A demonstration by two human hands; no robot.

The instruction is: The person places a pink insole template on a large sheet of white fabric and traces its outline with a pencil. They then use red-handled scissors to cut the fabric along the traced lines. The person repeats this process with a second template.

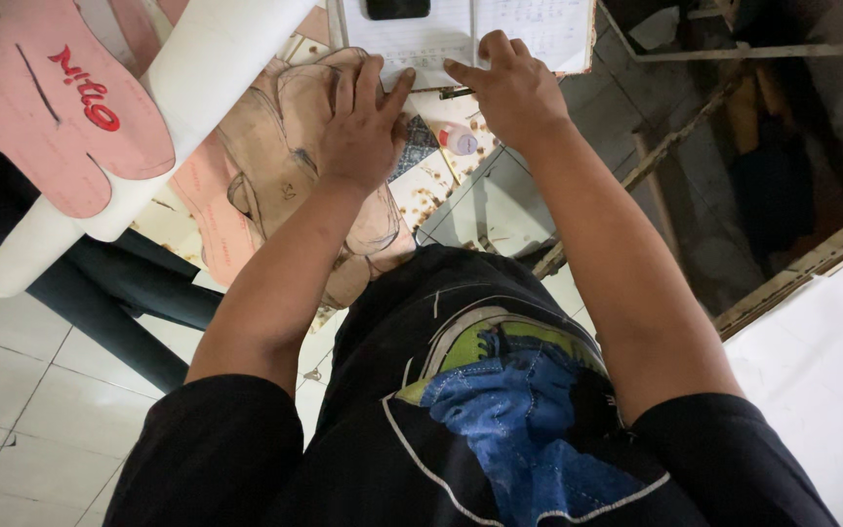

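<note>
Now left hand [363, 122] spread flat on tan pattern pieces [275, 146], right hand [511, 90] pinching pen [458, 93] at notebook [421, 44] edge.

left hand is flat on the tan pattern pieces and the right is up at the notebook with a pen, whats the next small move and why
Probably keep the left hand pressed flat on the tan pattern pieces and slide the right hand slightly along the open notebook. Its fingertips pinch what looks like a dark pen at the page's lower edge, and the stack would likely shift if released.

You work in a small shoemaking workshop: pink shoe-sole patterns [51, 107] and tan cut-out templates [285, 146] crowd the worn table [461, 210], beside a white material roll [197, 88] and ruled notebook [529, 29].
</note>
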